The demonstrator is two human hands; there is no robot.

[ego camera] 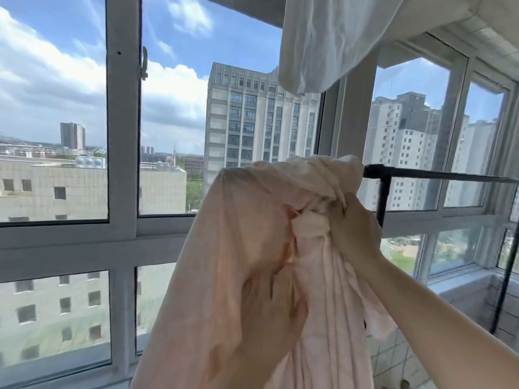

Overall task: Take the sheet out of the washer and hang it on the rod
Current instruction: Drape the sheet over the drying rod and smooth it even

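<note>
**Sheet raised at the rod's end**

Balcony windows [123, 220] fill the background. Right hand [356, 228] grips the bunched pink sheet [238, 262], lifted beside the black rod [438, 175]. Left hand seems hidden under the cloth; its state I cannot tell. Best lift higher, then drape rightward along open rod, below the hanging white cloth [331, 40].

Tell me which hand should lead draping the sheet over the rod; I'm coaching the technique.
Probably the right hand: it grips the bunched pink sheet right beside the black rod. The left hand is hidden under the fabric.
</note>
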